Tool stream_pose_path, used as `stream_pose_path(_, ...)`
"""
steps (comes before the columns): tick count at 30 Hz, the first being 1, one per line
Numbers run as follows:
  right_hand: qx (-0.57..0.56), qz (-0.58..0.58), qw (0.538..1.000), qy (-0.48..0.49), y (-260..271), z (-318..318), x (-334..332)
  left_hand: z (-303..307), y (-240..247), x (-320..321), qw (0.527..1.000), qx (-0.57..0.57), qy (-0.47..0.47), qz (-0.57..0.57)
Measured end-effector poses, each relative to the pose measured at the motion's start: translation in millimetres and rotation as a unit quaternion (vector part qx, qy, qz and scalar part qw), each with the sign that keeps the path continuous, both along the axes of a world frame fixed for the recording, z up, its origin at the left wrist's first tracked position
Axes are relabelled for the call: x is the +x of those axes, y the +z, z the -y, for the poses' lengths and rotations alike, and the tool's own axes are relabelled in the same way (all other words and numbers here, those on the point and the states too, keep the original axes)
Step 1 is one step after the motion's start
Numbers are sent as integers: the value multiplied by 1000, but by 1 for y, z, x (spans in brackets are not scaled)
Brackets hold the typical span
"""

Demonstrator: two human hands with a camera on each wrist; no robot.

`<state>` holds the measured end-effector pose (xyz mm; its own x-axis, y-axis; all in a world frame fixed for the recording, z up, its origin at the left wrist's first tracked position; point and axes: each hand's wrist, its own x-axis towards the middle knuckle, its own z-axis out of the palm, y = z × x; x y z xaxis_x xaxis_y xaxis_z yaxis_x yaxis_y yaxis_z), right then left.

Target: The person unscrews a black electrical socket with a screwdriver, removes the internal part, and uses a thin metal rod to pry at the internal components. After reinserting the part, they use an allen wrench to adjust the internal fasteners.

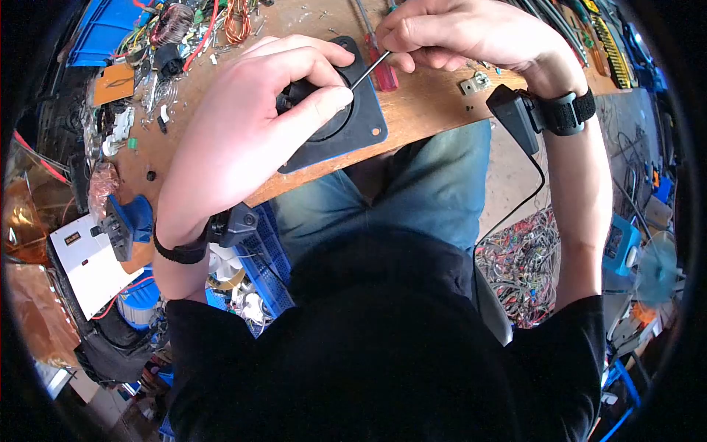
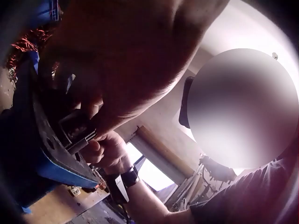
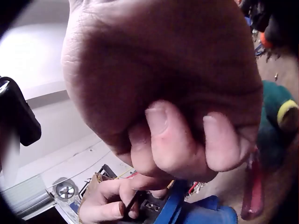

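Note:
A black square plate point(image 1: 368, 121) with a round opening and corner holes sits on a blue body point(image 2: 70, 170) at the table's front edge. Over the opening, my left hand point(image 1: 254, 110) grips a small black part point(image 2: 74, 127) between thumb and curled fingers. My right hand point(image 1: 456, 37) has its fingers curled and pinches a thin metal rod point(image 1: 370, 70), which slants down to the left thumb tip. The rod's other end is hidden inside the right hand. Beneath that hand, a screwdriver with a red handle point(image 1: 384, 72) lies on the table beside the plate.
A small metal piece point(image 1: 475, 83) lies right of the plate near the table edge. Copper coils point(image 1: 237, 22), wires and scraps cover the table's left side. An orange square point(image 1: 114, 85) lies among them. Several long tools stand at the back right. Tangled wires point(image 1: 519, 265) fill the floor.

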<state>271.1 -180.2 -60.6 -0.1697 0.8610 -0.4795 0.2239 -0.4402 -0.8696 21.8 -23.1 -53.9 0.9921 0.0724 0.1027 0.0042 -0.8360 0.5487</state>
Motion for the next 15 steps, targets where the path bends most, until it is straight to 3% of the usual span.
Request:
stream_pose_path(8,-22,39,999,14,3,-12,1,6,0,-2,999,44,8,7)
stream_pose_path(15,-31,89,995,24,17,-17,-3,22,-4,-9,989,108,31,93)
